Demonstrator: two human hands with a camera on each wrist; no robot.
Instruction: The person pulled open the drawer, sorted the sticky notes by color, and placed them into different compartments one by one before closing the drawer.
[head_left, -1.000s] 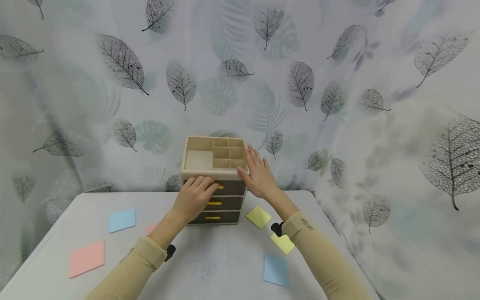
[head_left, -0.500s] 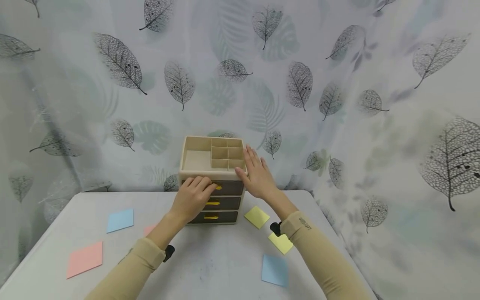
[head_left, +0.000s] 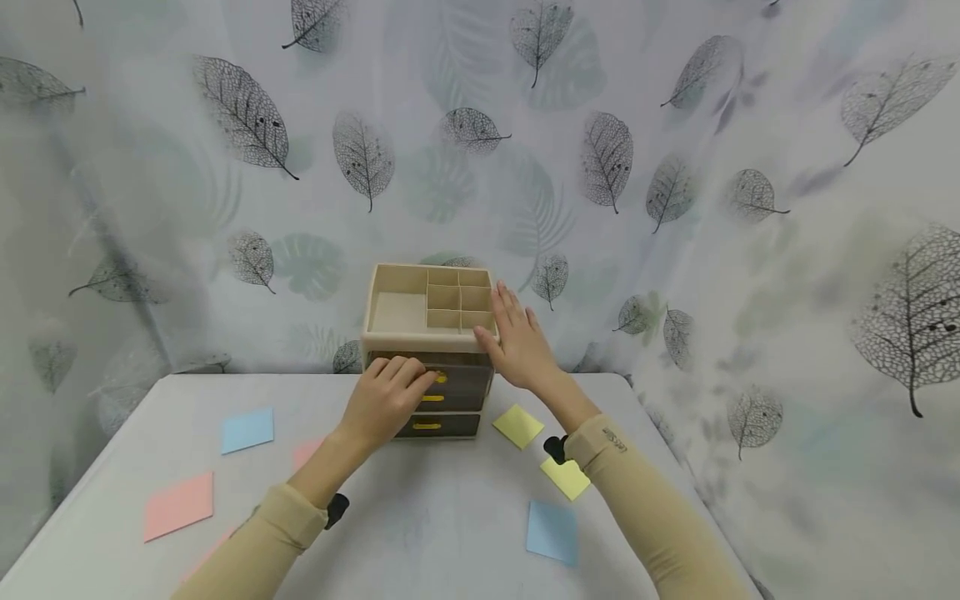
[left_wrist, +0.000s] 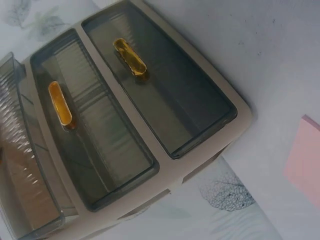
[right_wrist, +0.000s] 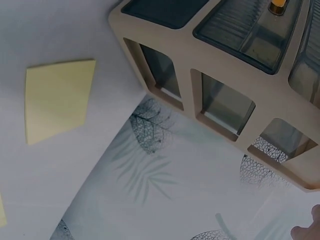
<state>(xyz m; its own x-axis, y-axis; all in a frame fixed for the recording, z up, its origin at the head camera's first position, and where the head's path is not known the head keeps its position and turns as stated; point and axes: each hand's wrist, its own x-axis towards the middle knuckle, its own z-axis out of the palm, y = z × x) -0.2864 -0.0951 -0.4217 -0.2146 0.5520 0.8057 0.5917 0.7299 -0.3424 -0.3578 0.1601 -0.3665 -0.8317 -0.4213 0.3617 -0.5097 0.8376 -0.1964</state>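
A beige desktop drawer organizer [head_left: 431,341] with a divided open top stands at the back of the table. Its dark see-through top drawer [head_left: 468,385] juts a little out of the body. My left hand [head_left: 386,398] has its fingers curled over the upper edge of that drawer's front, thumb by the yellow handle [head_left: 441,377]. Two lower drawers, with yellow handles, are closed; the left wrist view shows the middle one [left_wrist: 107,145] and the bottom one [left_wrist: 175,90]. My right hand [head_left: 522,346] rests along the organizer's right side, fingers straight, thumb at the top rim.
Sticky notes lie about the table: blue [head_left: 247,430] and pink [head_left: 178,506] at left, yellow [head_left: 518,426] and blue [head_left: 552,532] at right. A leaf-print curtain [head_left: 420,200] hangs close behind the organizer. Black wrist cameras [head_left: 556,449] sit under both cuffs.
The top drawer, flush with the body before, has come out toward me with my left hand on it. My right hand keeps its place at the side.
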